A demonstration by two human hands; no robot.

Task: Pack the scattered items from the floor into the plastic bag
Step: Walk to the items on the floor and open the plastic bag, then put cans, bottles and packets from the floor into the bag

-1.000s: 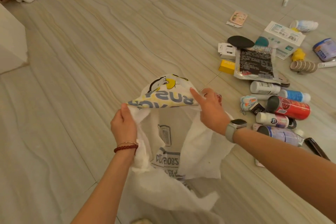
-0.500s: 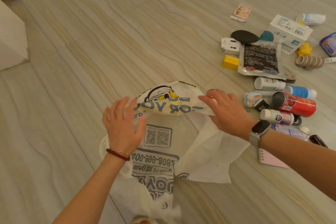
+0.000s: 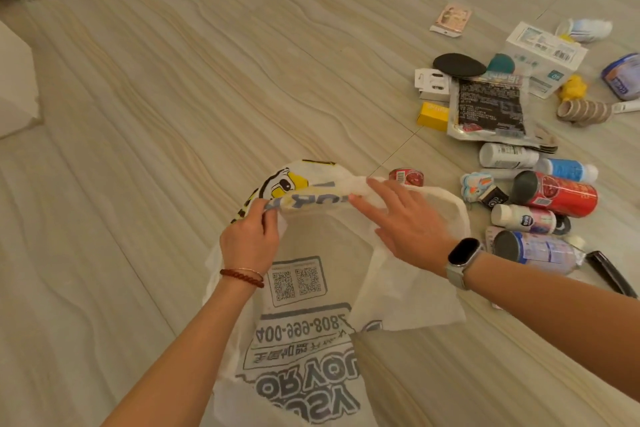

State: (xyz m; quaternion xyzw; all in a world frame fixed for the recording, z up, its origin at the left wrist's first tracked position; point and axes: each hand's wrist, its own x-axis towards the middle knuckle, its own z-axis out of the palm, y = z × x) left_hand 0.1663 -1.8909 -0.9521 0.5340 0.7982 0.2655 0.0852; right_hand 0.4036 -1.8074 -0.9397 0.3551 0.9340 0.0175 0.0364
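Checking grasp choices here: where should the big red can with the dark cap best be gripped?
Probably round the middle of the red can, from above. It lies on its side, so its rounded body faces up, while bottles crowd both long sides.

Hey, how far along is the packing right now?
Barely started: nothing visibly packed yet. Both hands are opening the plastic bag; the left hand grips its rim, the right hand lies flat on it. The red can, bottles and boxes remain on the floor.
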